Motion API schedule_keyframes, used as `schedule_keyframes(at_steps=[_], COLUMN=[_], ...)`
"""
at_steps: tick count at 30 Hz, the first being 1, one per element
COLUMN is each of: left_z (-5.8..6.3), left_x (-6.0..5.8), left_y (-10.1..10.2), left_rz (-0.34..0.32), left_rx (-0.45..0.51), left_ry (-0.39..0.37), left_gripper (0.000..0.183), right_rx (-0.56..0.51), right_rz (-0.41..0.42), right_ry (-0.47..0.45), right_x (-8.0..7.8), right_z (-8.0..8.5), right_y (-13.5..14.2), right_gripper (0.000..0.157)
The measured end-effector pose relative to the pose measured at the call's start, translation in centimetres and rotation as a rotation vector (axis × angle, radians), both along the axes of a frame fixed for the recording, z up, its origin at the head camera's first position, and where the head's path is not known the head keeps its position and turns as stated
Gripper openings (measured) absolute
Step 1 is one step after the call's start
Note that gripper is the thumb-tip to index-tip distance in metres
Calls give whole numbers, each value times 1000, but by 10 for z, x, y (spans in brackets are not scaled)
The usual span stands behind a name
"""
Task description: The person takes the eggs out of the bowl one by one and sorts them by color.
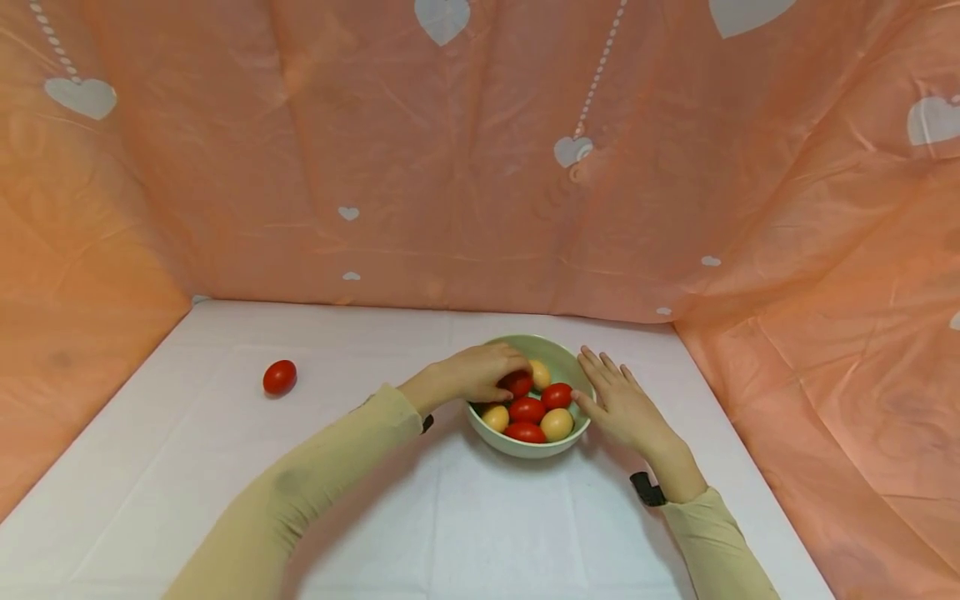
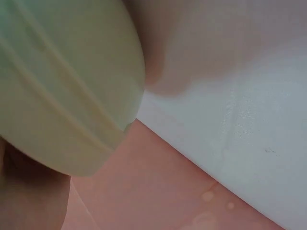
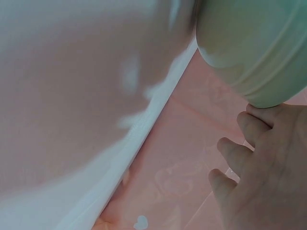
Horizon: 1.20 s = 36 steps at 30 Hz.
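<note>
A pale green bowl holds several red and tan eggs. My left hand reaches over its left rim, fingers and thumb curled round a red egg at the back left inside. Close to that egg are a tan egg and another red egg. With fingers straight, my right hand rests against the bowl's right rim, its thumb inside near a red egg. In the right wrist view, fingers touch the bowl's outside. The left wrist view shows mostly the bowl's outer wall.
One red egg lies apart on the white-covered table, left of the bowl. Orange-pink cloth with pale hearts hangs behind the table and along both sides.
</note>
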State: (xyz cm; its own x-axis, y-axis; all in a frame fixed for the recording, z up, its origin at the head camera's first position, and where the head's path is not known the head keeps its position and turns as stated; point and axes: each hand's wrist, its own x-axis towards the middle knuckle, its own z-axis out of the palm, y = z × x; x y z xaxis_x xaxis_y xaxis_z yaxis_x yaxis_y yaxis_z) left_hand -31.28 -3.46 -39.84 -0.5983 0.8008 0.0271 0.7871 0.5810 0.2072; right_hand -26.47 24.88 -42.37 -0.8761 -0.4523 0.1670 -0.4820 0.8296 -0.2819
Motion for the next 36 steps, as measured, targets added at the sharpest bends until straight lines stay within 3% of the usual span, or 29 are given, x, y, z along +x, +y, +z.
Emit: schedule_keyframes(at_steps=[9, 22, 30, 36], left_z=[-1, 4, -3, -9], left_x=[7, 25, 32, 36], left_y=[-11, -35, -57, -77], left_rz=[78, 225, 247, 284], left_rx=[97, 366, 557, 638], left_ry=[-10, -59, 16, 43], left_gripper=[47, 48, 52, 52], right_rx=[-2, -13, -6, -14], right_rz=[6, 10, 10, 10], right_ry=[3, 10, 12, 12], right_x=[0, 1, 0, 1], right_z=[-1, 0, 0, -1], right_y=[-1, -1, -1, -1], right_gripper=[69, 70, 69, 70])
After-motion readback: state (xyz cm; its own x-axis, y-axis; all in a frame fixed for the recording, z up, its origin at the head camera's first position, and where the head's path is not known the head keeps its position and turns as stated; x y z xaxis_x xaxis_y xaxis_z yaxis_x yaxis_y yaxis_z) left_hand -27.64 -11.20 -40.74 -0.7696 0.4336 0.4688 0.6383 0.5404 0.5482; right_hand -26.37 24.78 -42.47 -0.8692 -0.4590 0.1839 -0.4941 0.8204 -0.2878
